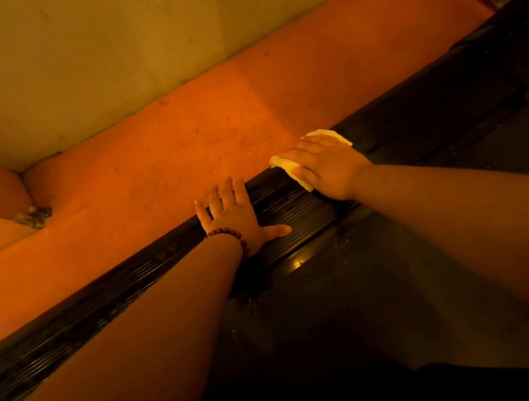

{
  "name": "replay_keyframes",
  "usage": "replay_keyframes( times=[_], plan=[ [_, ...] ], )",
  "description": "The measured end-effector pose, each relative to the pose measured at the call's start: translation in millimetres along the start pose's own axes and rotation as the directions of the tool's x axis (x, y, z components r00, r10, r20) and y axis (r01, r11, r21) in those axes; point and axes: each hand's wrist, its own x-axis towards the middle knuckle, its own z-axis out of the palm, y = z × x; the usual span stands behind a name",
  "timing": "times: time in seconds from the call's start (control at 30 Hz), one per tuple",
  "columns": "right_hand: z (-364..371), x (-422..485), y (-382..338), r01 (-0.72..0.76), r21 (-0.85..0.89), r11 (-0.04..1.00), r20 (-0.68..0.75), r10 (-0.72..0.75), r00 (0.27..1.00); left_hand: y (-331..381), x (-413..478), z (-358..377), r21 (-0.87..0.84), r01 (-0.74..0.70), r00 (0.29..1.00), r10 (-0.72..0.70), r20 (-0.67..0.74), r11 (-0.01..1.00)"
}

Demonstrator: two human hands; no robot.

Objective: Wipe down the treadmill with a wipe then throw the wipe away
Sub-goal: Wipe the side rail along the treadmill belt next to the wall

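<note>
The treadmill's black ribbed side rail (293, 207) runs diagonally from lower left to upper right, with the dark belt (347, 305) beside it. My right hand (324, 168) lies flat on a pale folded wipe (289, 167), pressing it onto the rail with straight fingers. The wipe's edges stick out beyond my fingertips and above my knuckles. My left hand (235, 216), with a bead bracelet at the wrist, rests flat on the rail a little nearer to me, fingers spread and reaching over the rail's outer edge.
An orange floor (171, 151) runs along the far side of the rail, and a pale wall (82, 62) rises behind it. A small clump of debris (33, 216) lies in the floor corner at the left. Dust specks dot the belt.
</note>
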Motion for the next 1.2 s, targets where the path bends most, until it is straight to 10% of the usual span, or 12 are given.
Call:
replay_keyframes(
  times=[1.0, 1.2],
  plan=[
    [-0.7, -4.4, 15.3, 0.007, -0.003, 1.000, -0.017, -0.007, 1.000, 78.0, 28.6, -11.2, 0.024, -0.098, 0.995, 0.099, -0.021, 0.995],
    [-3.3, -7.0, 40.2, -0.235, 0.000, 0.972, -0.091, 0.234, 0.968, 78.0, 29.1, -10.0, 0.014, -0.103, 0.994, 0.104, -0.031, 0.995]
  ],
)
